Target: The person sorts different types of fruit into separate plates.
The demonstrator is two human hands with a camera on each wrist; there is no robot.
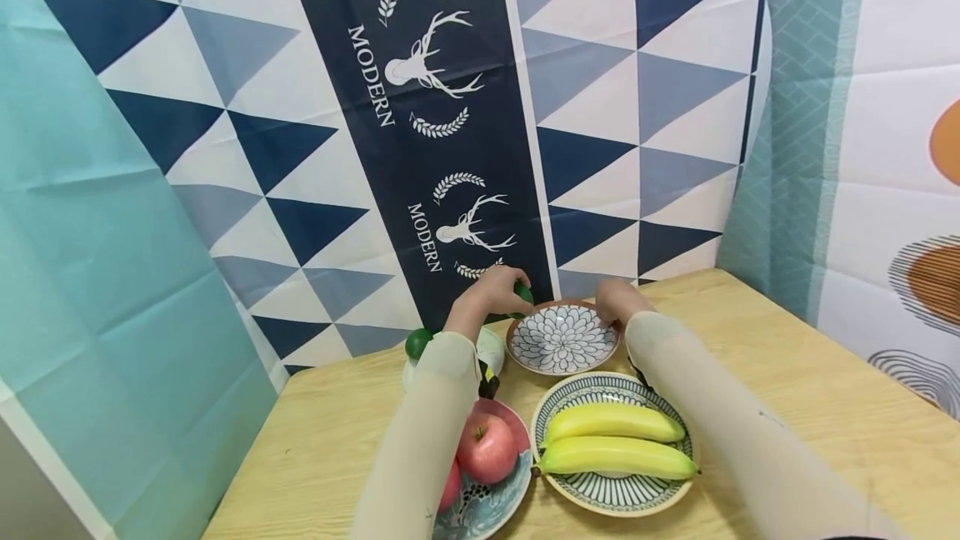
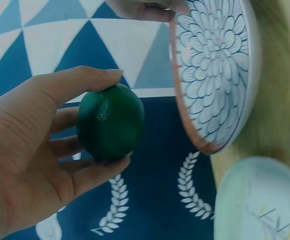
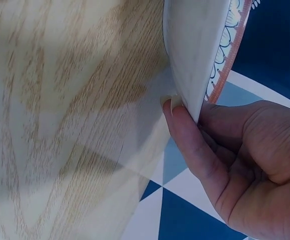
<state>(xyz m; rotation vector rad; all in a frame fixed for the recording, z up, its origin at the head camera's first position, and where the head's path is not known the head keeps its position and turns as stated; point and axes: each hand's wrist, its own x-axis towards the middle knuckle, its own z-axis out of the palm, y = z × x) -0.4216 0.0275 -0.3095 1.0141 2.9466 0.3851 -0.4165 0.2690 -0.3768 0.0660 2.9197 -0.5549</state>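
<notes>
My left hand (image 1: 487, 297) grips a dark green lime (image 2: 110, 121) between thumb and fingers, held up beside the rim of a bowl-like plate (image 1: 564, 342). That plate has a blue flower pattern inside and a brown rim. On its right side, my right hand (image 1: 621, 302) pinches the rim; the right wrist view shows the thumb on the inner side and fingertips (image 3: 182, 112) against the pale underside. Partly hidden behind my left forearm, a pale green plate (image 1: 491, 350) stands with another green lime (image 1: 417, 344) at its left.
Nearer to me, two yellow bananas (image 1: 618, 457) lie on a patterned round plate (image 1: 615, 503). Left of it, red apples (image 1: 487, 447) sit on a pink and blue plate (image 1: 517, 486), partly covered by my left sleeve. A patterned cloth (image 1: 585, 90) hangs behind the wooden table (image 1: 300, 473).
</notes>
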